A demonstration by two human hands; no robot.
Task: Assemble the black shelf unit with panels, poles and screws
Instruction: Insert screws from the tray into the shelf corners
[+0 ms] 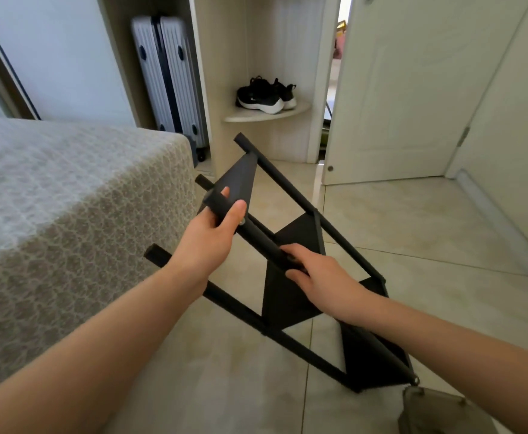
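The black shelf unit [290, 296] leans tilted over the tiled floor, its foot near the lower right and its top toward the bed. It has several black poles and black panels between them. My left hand [212, 233] grips the upper end of the nearest pole [256, 238], right beside the top panel [237, 180]. A small metal screw head shows on the pole just below my left thumb. My right hand [315, 270] holds the same pole lower down, fingers curled round it.
A bed with a patterned grey cover [68, 214] fills the left. Behind stand a grey suitcase [172, 76], a corner shelf with black sneakers [265, 95] and an open white door [412, 89]. A grey object [437, 411] lies on the floor at the lower right.
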